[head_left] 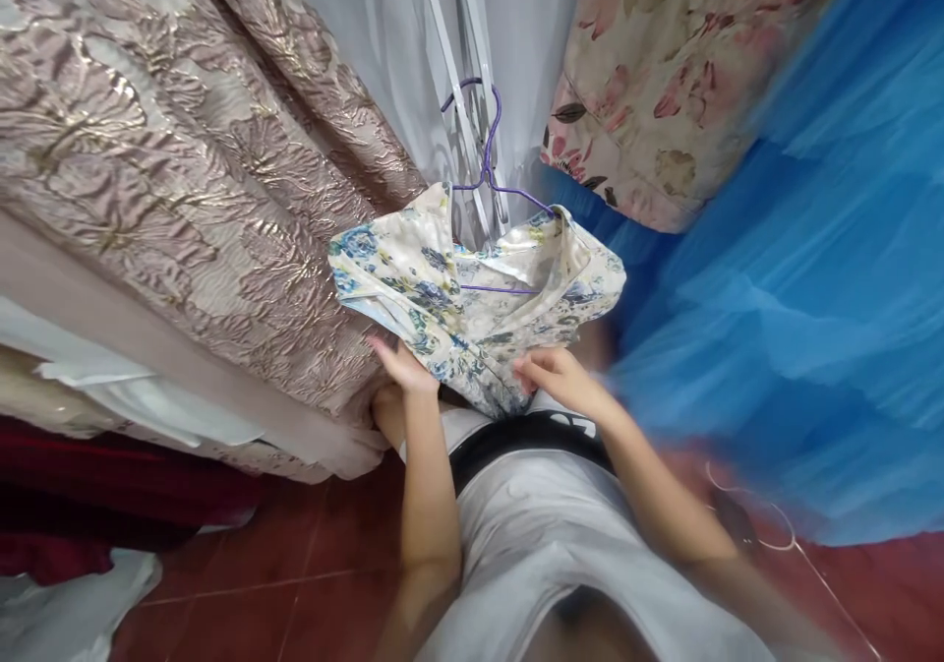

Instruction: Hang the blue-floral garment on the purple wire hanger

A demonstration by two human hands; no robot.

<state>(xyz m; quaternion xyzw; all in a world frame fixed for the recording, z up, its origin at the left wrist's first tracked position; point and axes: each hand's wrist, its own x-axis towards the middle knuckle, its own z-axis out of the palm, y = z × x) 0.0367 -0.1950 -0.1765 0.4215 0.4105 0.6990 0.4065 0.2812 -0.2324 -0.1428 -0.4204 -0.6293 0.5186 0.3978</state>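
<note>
No words or numbers can be read. The black waistband [508, 440] carries a white mark [585, 426] toward its three o'clock end, too partly seen to make out.

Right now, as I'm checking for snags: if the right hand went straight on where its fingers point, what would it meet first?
The right hand would most likely meet the front of the floral garment; its fingertips seem to touch the fabric, though depth is unclear.
</note>
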